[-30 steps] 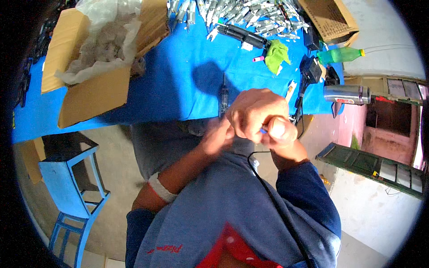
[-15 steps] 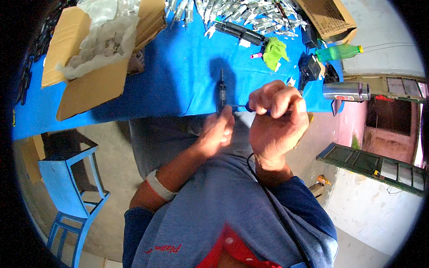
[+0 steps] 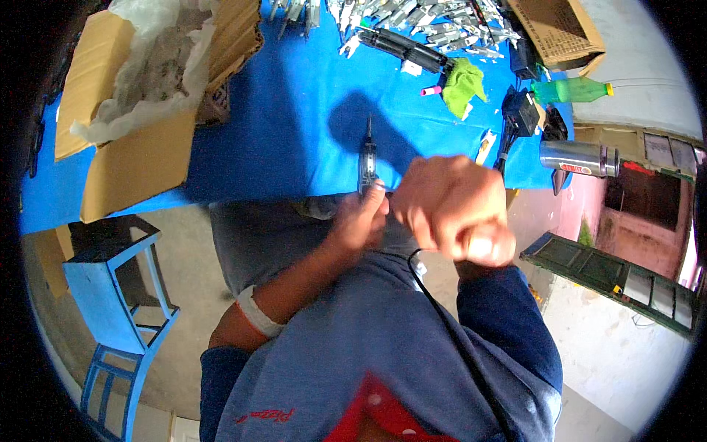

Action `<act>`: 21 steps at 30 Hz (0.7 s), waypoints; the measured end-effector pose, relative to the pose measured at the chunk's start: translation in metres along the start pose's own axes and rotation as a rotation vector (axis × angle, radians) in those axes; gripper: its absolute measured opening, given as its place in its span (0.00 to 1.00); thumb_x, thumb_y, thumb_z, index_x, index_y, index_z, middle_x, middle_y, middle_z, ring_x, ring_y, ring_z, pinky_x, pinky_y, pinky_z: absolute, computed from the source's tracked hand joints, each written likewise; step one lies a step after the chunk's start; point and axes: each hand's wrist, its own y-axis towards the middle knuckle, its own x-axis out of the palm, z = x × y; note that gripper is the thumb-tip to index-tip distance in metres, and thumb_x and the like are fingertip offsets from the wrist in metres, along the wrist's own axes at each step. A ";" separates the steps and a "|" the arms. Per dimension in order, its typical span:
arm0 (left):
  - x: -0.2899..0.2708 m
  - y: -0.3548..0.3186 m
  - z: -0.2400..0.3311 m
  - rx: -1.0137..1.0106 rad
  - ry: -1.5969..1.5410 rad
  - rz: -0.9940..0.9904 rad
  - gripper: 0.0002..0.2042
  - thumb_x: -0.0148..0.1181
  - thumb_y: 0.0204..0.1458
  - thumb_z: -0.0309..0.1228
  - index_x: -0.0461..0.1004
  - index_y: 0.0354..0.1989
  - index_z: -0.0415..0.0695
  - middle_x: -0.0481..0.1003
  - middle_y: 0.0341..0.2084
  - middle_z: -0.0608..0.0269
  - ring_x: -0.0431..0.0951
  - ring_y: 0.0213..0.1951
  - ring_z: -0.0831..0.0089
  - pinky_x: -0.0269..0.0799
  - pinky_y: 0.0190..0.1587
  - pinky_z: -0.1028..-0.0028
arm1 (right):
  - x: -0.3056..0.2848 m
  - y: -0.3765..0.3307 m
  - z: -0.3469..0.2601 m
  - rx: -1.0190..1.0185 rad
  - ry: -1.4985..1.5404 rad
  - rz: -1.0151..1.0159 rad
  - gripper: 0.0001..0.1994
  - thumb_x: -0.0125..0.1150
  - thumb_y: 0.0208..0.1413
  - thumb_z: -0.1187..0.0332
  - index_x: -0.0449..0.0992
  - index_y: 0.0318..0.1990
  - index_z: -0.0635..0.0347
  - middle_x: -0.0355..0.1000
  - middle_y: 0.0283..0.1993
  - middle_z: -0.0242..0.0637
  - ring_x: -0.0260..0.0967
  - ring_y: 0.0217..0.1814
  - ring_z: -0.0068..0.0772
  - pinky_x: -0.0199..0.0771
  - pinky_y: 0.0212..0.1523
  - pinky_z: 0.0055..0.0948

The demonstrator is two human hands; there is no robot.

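Hanging by the counter's (image 3: 294,158) near edge, the left hand (image 3: 359,225) is pinching a slim dark device (image 3: 368,158); the right hand (image 3: 456,206) is hovering balled up (can't tell if anything's inside).

The left grip (image 3: 359,223) is blurred, and its thumb and fingers hide the lower end of the slim dark device (image 3: 368,158) they hold. Just right of it, the right grip (image 3: 458,210) is blurred too; its curled knuckles hide whatever may lie inside. Well beyond both grips, the top edge cuts off a heap of grey pieces (image 3: 438,33) too small to identify. Far left of the left grip, a carton (image 3: 136,177) is cut off above, its contents (image 3: 160,66) indistinct, and a blue chair (image 3: 109,302) runs past the lower edge.
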 end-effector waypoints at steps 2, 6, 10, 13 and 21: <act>0.003 -0.007 0.018 -0.108 -0.083 -0.018 0.20 0.48 0.55 0.51 0.65 0.25 0.46 0.58 0.11 0.75 0.55 0.12 0.82 0.49 0.13 0.79 | -0.002 0.005 -0.005 0.080 0.035 0.135 0.24 0.49 0.51 0.52 0.59 0.09 0.56 0.58 0.08 0.32 0.53 0.07 0.29 0.51 0.13 0.28; 0.008 -0.009 0.029 -0.174 -0.125 -0.031 0.20 0.47 0.55 0.51 0.63 0.25 0.46 0.57 0.11 0.74 0.53 0.11 0.83 0.47 0.13 0.81 | 0.002 -0.003 -0.006 0.079 -0.132 0.377 0.26 0.42 0.57 0.45 0.62 0.24 0.62 0.62 0.23 0.37 0.56 0.23 0.24 0.59 0.27 0.25; 0.008 -0.008 0.028 -0.216 -0.168 -0.034 0.20 0.47 0.55 0.52 0.62 0.25 0.46 0.56 0.11 0.75 0.52 0.10 0.83 0.47 0.13 0.81 | 0.027 -0.009 -0.003 0.015 -0.340 0.729 0.24 0.41 0.58 0.46 0.60 0.26 0.61 0.62 0.29 0.41 0.60 0.30 0.30 0.63 0.37 0.32; 0.005 -0.009 0.025 -0.192 -0.177 -0.084 0.21 0.46 0.54 0.53 0.62 0.25 0.47 0.56 0.11 0.74 0.52 0.10 0.83 0.48 0.12 0.80 | 0.044 -0.007 -0.007 0.048 -0.437 0.889 0.24 0.39 0.59 0.45 0.59 0.25 0.58 0.60 0.29 0.38 0.61 0.32 0.32 0.64 0.39 0.36; 0.001 -0.007 0.025 -0.156 -0.014 -0.067 0.21 0.45 0.56 0.53 0.64 0.24 0.46 0.58 0.11 0.73 0.55 0.11 0.82 0.49 0.13 0.78 | 0.035 -0.002 0.013 -0.196 -0.074 0.906 0.25 0.40 0.58 0.48 0.58 0.14 0.55 0.52 0.12 0.32 0.44 0.12 0.26 0.46 0.14 0.28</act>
